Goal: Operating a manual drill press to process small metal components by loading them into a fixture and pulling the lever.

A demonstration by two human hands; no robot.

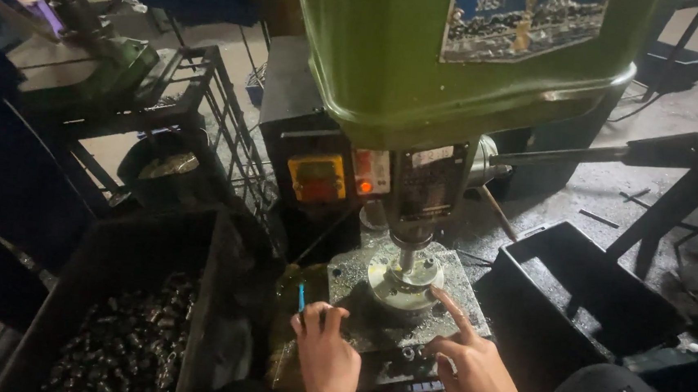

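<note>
Round metal fixture [403, 283] sits on the drill press table [357, 319], directly under the spindle [407, 253] of the green drill press [457, 56]. Right hand [476, 373] rests beside it, index finger stretched out touching the fixture's rim, holding nothing. Left hand [325, 358] lies on the table's near edge, fingers loosely curled, empty, beside a thin blue tube [302, 297]. Left crate [122, 336] holds dark metal parts; a black bin [588, 294] stands right.
</note>
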